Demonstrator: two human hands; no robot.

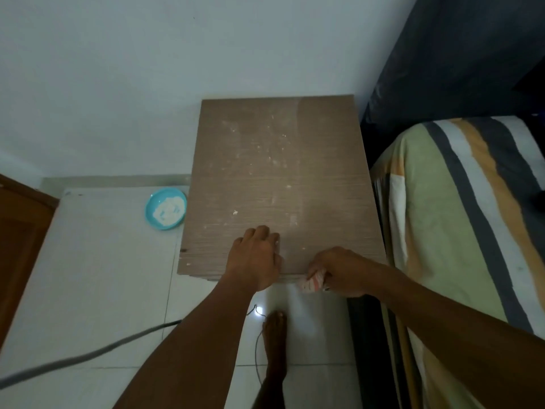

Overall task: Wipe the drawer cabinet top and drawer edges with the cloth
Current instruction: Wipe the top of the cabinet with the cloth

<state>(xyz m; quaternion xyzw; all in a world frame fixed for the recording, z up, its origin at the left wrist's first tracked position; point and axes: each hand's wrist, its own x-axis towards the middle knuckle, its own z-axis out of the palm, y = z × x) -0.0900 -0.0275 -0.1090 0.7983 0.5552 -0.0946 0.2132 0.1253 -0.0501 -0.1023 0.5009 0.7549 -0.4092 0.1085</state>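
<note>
The brown wood-grain top of the drawer cabinet point(280, 172) fills the middle of the view, speckled with white dust and smears. My left hand point(256, 255) rests knuckles-up on the top near its front edge, fingers curled with nothing visible in them. My right hand point(339, 270) is at the front right edge, closed around a bunched white cloth with red stripes point(312, 283), which hangs just over that edge. The drawer fronts below are hidden from this angle.
A turquoise bowl of white powder point(166, 208) sits on the floor tiles left of the cabinet. A striped bed point(460, 219) presses against the cabinet's right side. A grey cable point(88, 354) crosses the floor at left, my bare foot point(275, 343) stands below the cabinet, and a wooden door point(20, 237) is far left.
</note>
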